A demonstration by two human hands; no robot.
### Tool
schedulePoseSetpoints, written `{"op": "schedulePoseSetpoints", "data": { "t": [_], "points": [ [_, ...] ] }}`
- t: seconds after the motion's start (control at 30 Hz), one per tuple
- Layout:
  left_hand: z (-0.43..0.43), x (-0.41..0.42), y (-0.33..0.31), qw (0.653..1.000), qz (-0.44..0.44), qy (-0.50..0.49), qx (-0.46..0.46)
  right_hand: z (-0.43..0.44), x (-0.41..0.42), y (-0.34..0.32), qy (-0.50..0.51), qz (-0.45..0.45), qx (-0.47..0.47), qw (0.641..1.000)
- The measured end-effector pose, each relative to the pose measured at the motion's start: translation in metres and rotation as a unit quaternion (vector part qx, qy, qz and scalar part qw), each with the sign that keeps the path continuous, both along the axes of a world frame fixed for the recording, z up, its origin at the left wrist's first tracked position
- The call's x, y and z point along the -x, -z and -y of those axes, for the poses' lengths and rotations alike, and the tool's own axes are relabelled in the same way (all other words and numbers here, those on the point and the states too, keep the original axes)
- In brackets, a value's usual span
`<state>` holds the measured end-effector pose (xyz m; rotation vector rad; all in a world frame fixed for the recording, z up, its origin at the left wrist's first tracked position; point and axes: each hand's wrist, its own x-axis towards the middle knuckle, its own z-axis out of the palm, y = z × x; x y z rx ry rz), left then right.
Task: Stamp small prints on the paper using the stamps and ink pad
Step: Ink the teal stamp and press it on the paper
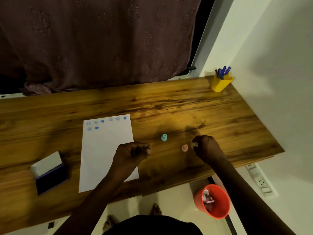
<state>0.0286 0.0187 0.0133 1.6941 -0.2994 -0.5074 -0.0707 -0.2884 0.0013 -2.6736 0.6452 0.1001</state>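
Note:
A white sheet of paper (106,150) lies on the wooden desk (169,106), with several blue prints along its top edge. An open ink pad (50,177) with a dark blue pad and a raised white lid sits left of the paper. A teal stamp (164,137) stands upright right of the paper. A pink stamp (184,147) stands further right. My right hand (207,147) is just right of the pink stamp, its fingertips closed on a small pale stamp (194,144). My left hand (131,152) is curled shut over the paper's right edge; nothing shows in it.
A yellow cup (220,83) of blue pens stands at the desk's far right corner by the white wall. An orange bin (214,201) sits on the floor under the desk's right end. A dark curtain hangs behind the desk. My feet show below the front edge.

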Motion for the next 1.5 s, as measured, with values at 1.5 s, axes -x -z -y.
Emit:
{"op": "schedulePoseSetpoints", "data": {
  "t": [1.5],
  "points": [
    [-0.046,-0.013,-0.004,0.994,-0.019,-0.099,0.033,-0.128,-0.106,-0.046,0.003,0.034,-0.408,0.912]
  ]
}}
